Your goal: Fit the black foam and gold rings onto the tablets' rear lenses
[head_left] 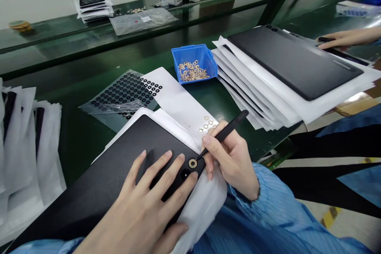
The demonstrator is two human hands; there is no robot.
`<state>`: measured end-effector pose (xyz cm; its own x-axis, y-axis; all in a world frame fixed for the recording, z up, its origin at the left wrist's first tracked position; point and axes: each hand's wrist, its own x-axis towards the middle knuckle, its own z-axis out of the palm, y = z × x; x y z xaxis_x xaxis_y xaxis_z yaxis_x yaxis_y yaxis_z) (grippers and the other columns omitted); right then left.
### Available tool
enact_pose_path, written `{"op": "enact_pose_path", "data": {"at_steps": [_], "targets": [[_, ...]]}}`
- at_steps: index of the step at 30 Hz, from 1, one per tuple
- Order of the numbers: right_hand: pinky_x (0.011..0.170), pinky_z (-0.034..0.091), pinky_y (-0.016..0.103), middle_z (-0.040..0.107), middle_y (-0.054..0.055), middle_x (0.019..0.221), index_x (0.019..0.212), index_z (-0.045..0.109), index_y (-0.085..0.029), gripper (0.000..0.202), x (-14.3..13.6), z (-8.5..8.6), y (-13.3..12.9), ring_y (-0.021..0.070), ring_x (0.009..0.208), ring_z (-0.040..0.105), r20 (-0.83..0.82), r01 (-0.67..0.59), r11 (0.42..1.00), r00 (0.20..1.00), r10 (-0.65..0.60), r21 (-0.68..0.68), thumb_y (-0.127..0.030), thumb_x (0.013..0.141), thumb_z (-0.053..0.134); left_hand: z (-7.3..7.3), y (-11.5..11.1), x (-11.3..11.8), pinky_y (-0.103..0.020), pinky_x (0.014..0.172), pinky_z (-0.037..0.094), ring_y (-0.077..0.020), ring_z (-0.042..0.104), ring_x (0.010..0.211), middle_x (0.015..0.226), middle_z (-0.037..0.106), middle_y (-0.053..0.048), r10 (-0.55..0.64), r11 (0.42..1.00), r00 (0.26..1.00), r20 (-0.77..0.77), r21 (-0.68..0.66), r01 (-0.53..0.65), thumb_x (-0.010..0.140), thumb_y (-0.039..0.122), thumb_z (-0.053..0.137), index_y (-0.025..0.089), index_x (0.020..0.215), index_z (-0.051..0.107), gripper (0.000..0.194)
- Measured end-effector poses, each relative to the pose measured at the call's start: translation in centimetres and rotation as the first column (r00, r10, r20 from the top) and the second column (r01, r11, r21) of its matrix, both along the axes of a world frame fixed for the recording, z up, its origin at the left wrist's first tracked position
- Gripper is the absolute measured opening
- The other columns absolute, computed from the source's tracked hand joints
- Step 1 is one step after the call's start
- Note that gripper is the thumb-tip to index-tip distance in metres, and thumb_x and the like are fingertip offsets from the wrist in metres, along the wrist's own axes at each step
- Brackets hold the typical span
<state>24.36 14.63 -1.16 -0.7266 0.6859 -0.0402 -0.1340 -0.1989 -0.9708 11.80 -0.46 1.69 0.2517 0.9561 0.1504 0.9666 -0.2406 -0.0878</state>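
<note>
A black tablet back panel lies in front of me over white sheets. My left hand rests on it with fingers spread, holding nothing. In my right hand is a pair of black tweezers, gripped like a pen, its tip at a gold ring on the panel's right corner. Below the ring sits a dark round lens opening, close to my left fingertips. Several more gold rings lie on a white sheet just behind my right hand.
A blue bin holds many small rings. Behind the panel lies a clear sheet of black rings. Wrapped panels stand at left. At right, another panel tops a stack, near another person's hand.
</note>
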Motion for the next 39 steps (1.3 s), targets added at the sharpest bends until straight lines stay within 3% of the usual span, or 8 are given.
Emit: {"op": "enact_pose_path", "data": {"at_steps": [8, 13, 17, 19, 22, 27, 32, 39], "targets": [[0.028, 0.039, 0.018, 0.047, -0.009, 0.039, 0.072, 0.04, -0.021, 0.032, 0.2, -0.1, -0.1, 0.008, 0.027, 0.045, 0.014, 0.008, 1.0, 1.0, -0.009, 0.03, -0.043, 0.083, 0.06, 0.1, -0.3, -0.1, -0.054, 0.101, 0.037, -0.0328, 0.055, 0.113, 0.129, 0.06, -0.005, 0.015, 1.0, 0.999, 0.037, -0.005, -0.015, 0.082, 0.043, 0.05, 0.032, 0.132, 0.053, 0.051], [0.03, 0.042, 0.02, 0.048, -0.007, 0.046, 0.073, 0.042, -0.021, 0.024, 0.4, 0.2, 0.0, 0.0086, 0.03, 0.048, 0.019, 0.031, 0.982, 0.999, -0.035, 0.185, -0.035, 0.087, 0.055, -0.1, 0.0, -0.1, -0.051, 0.1, 0.036, -0.0314, 0.057, 0.109, 0.125, 0.063, -0.004, 0.002, 0.999, 1.0, 0.002, 0.048, -0.002, 0.085, 0.048, 0.046, 0.026, 0.131, 0.054, 0.052], [0.036, 0.047, 0.02, 0.05, -0.003, 0.064, 0.074, 0.046, -0.019, 0.016, 0.6, 0.4, 0.1, 0.0069, 0.037, 0.053, -0.012, 0.041, 0.878, 0.999, -0.04, 0.476, -0.022, 0.086, 0.056, 0.1, 0.4, 0.1, -0.045, 0.1, 0.031, -0.0272, 0.056, 0.105, 0.118, 0.066, -0.003, 0.047, 0.995, 0.998, 0.044, 0.086, -0.051, 0.092, 0.051, 0.036, 0.021, 0.128, 0.055, 0.051], [0.037, 0.046, 0.018, 0.05, -0.002, 0.069, 0.078, 0.047, -0.018, 0.011, 0.7, 0.3, 0.0, 0.0056, 0.038, 0.054, -0.086, 0.081, 0.836, 0.995, -0.041, 0.542, -0.018, 0.087, 0.054, 0.2, 0.5, 0.3, -0.043, 0.102, 0.026, -0.0252, 0.056, 0.105, 0.117, 0.067, -0.002, 0.107, 0.992, 0.989, 0.102, 0.057, -0.114, 0.095, 0.052, 0.032, 0.023, 0.126, 0.057, 0.05], [0.035, 0.045, 0.016, 0.05, -0.003, 0.072, 0.084, 0.044, -0.018, 0.008, 0.6, -0.1, -0.2, 0.0041, 0.038, 0.054, -0.171, 0.131, 0.849, 0.984, -0.049, 0.512, -0.017, 0.091, 0.048, 0.4, 0.8, 0.7, -0.041, 0.103, 0.021, -0.024, 0.055, 0.102, 0.113, 0.067, -0.001, 0.139, 0.988, 0.979, 0.148, 0.05, -0.147, 0.097, 0.052, 0.027, 0.021, 0.121, 0.06, 0.052], [0.036, 0.045, 0.016, 0.05, -0.004, 0.069, 0.085, 0.043, -0.018, 0.008, 0.7, -0.6, -0.2, 0.0045, 0.04, 0.054, -0.196, 0.126, 0.865, 0.98, -0.032, 0.486, -0.016, 0.092, 0.047, 1.1, 1.6, 1.2, -0.042, 0.098, 0.022, -0.0249, 0.057, 0.094, 0.104, 0.071, 0.0, 0.13, 0.988, 0.989, 0.067, 0.074, -0.135, 0.098, 0.05, 0.026, 0.02, 0.113, 0.065, 0.052], [0.04, 0.046, 0.018, 0.052, -0.003, 0.069, 0.086, 0.045, -0.019, 0.008, 1.1, -0.7, -0.3, 0.0056, 0.043, 0.055, -0.193, 0.15, 0.828, 0.98, -0.052, 0.54, -0.013, 0.09, 0.049, 1.6, 2.2, 1.5, -0.043, 0.095, 0.023, -0.0249, 0.057, 0.09, 0.099, 0.072, -0.001, 0.13, 0.986, 0.991, 0.005, 0.102, -0.13, 0.1, 0.046, 0.016, 0.017, 0.107, 0.067, 0.059], [0.042, 0.047, 0.018, 0.051, -0.003, 0.069, 0.085, 0.046, -0.019, 0.013, 1.0, -0.4, -0.4, 0.0051, 0.044, 0.054, -0.182, 0.166, 0.759, 0.981, -0.064, 0.629, -0.009, 0.087, 0.053, 1.2, 1.7, 1.1, -0.042, 0.099, 0.021, -0.0236, 0.057, 0.091, 0.103, 0.071, 0.0, 0.147, 0.984, 0.987, 0.062, 0.094, -0.152, 0.098, 0.051, 0.019, 0.02, 0.112, 0.065, 0.057]]}}
